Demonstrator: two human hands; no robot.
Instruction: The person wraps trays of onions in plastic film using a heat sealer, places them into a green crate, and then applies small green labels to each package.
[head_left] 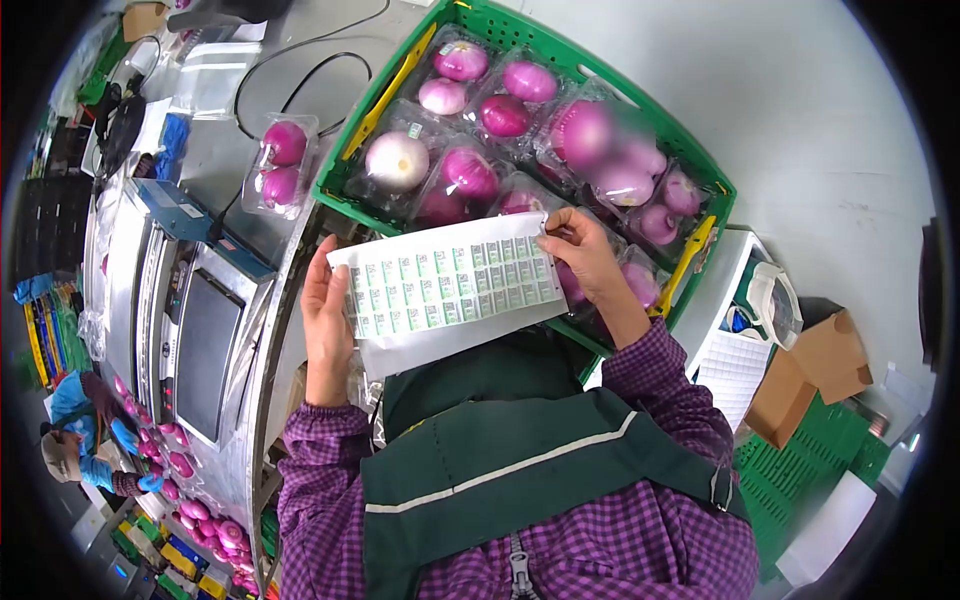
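A white sheet with rows of small green-and-white labels (450,285) is stretched between my two hands, with another pale sheet behind it. My left hand (327,320) pinches its left edge, thumb on the front. At the upper right corner, my right hand (585,260) grips the sheet between thumb and fingers. Just beyond the sheet is a green crate (340,200) with yellow handles, filled with clear packs of purple onions (470,172) and a pack with a whitish onion (397,161).
A clear pack of two onions (283,160) lies left of the crate, near black cables. The metal bench (225,420) holds a wrapping machine (208,350). A co-worker (75,440) stands at lower left by loose onions (210,530). Cardboard box (810,370) at right.
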